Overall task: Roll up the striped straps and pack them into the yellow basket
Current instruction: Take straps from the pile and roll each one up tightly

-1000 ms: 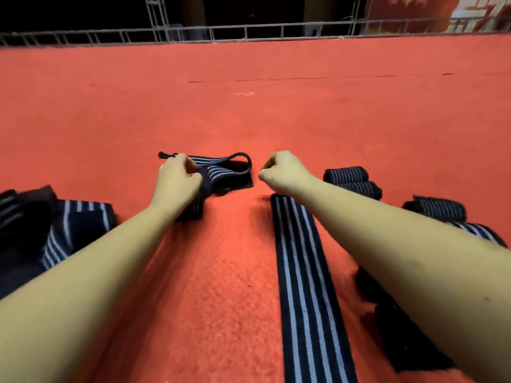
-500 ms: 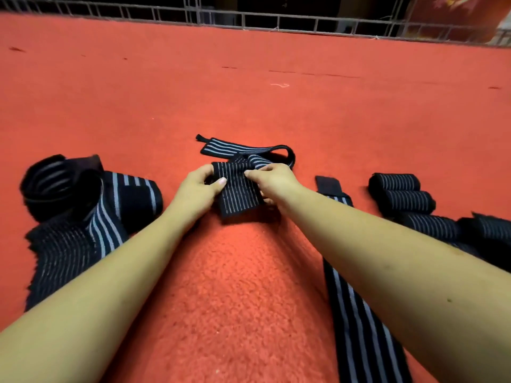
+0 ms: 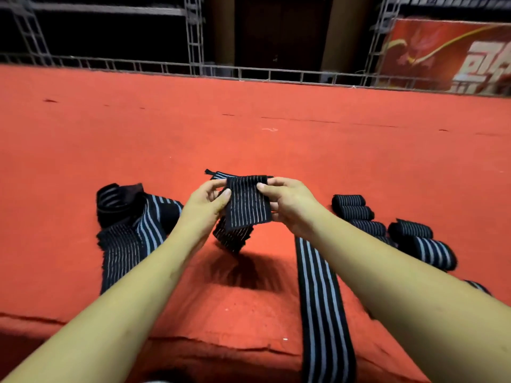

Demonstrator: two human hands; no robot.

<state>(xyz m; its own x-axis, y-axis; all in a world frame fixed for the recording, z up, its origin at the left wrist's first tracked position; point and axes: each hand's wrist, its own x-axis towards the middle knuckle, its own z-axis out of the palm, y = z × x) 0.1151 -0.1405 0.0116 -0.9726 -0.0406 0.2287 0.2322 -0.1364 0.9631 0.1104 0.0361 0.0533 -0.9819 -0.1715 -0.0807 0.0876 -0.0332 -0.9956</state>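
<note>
Red carpet (image 3: 276, 139) fills my head view and carries every strap I can see. At centre, the striped strap (image 3: 247, 205), black with thin pale lines, is lifted off the carpet and held between both hands. Its folded upper part faces the camera, its lower part hangs below the hands above a shadow on the carpet, and a narrow tail (image 3: 214, 174) shows just beyond the left fingertips. On one side the left hand (image 3: 203, 207) has its fingers curled, thumb and fingertips pinching the strap's left edge. On the other the right hand (image 3: 290, 207) is likewise curled, thumb on the front of the strap's right edge. I read both as closed in a pinch on the same strap, neither spread wide. Below the right wrist and forearm, a flat strap (image 3: 318, 286) with broader pale stripes runs along the carpet toward the camera and over the carpet's near edge. Right of the right hand, apart from it, several rolled straps (image 3: 349, 202) lie side by side in a loose row. Left of the left hand, near the forearm, sits a heap of loose straps (image 3: 130, 225), partly coiled, partly trailing toward the camera. Far beyond both hands a metal truss rail (image 3: 249, 71) borders the carpet, with a red banner (image 3: 453, 56) behind it at the right.
</note>
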